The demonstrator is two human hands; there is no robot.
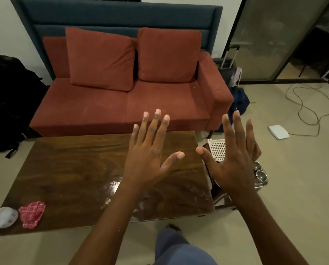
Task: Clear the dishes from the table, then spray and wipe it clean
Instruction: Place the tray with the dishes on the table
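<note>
My left hand (150,155) is spread flat with straight fingers above the right half of the dark wooden table (74,169), holding nothing. Beside it my right hand (234,159) is also spread, raised over the table's right edge, empty. A red checked cloth (31,214) lies crumpled at the table's front left corner. Next to it stands a white spray bottle (3,217), its blue trigger at the frame's left edge. White smears and a wet patch (112,188) mark the tabletop near the front. Steel bowls (260,173) and a white slotted basket (217,149) sit to the right of the table, partly hidden by my right hand.
A red sofa (121,104) with two cushions stands right behind the table. Black bags (9,104) lie at the left. On the floor at the right are a white flat box (278,131) and a loose cable (308,104). My blue trouser leg (179,249) is at the bottom.
</note>
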